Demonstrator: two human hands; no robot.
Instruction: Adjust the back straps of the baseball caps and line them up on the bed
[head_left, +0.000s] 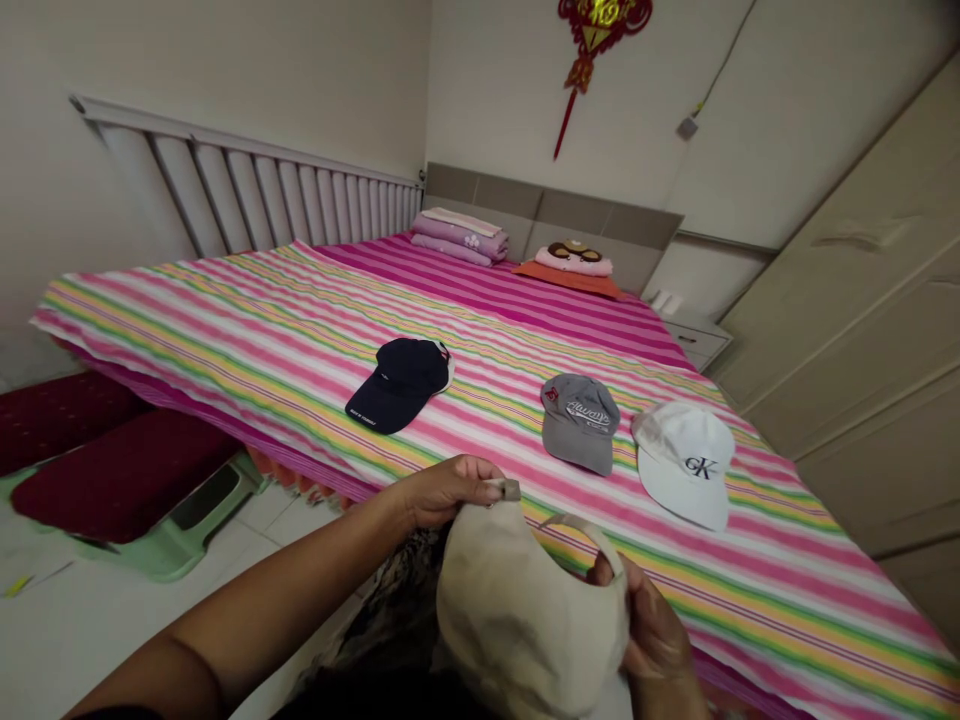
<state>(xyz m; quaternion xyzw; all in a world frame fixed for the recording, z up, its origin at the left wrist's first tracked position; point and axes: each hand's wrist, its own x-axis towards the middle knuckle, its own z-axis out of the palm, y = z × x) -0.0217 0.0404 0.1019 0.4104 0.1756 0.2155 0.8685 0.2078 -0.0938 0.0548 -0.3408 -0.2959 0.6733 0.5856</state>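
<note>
Between my two hands is a cream baseball cap [517,600], its back opening turned up and its strap undone. My left hand [454,488] pinches the edge by the small buckle end of the opening. On the other side, my right hand [651,620] grips the rim beside the loose, curved strap; part of its fingers is hidden behind the cap. Beyond them on the bed lie a navy cap [409,380], a grey cap [580,422] with lettering and a white cap [686,462] marked CK, spaced from left to right.
A striped sheet [247,330] covers the bed. Folded purple bedding [459,238] and a pink and orange pile [574,268] lie by the headboard [502,198]. Green-legged stools with red covers [127,470] stand left, a radiator [255,190] behind; a wardrobe [862,300] stands right.
</note>
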